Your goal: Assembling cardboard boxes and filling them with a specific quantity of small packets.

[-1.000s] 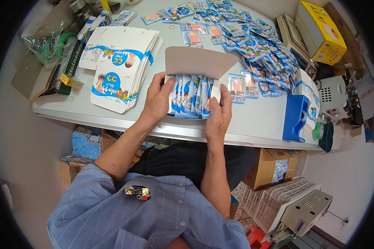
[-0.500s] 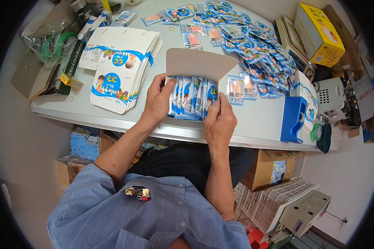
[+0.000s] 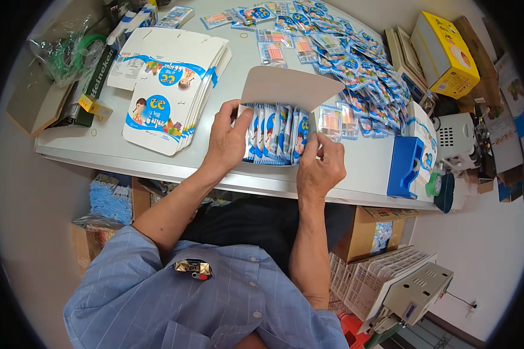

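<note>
Between my hands stands a small carton (image 3: pixel 291 85) with its lid raised, near the front edge of the table. Blue and white packets (image 3: pixel 276 134) are packed upright in a row inside it. My left hand (image 3: pixel 226 136) grips the carton's left side, thumb over the rim by the packets. At the right side, my right hand (image 3: pixel 322 166) pinches the carton's edge with thumb and forefinger, the other fingers curled. Under both hands the carton's outer walls are mostly hidden.
A stack of flat printed cartons (image 3: pixel 157 110) lies at left. Loose packets (image 3: pixel 355 64) are heaped at the far right. A blue tape dispenser (image 3: pixel 403 168) stands at the right table edge, below a yellow box (image 3: pixel 445 55). Cardboard boxes (image 3: pixel 364 232) sit under the table.
Both hands and the carton appear slightly further right against the table. The right hand's fingers have curled more at the carton's edge. The view has shifted a little.
</note>
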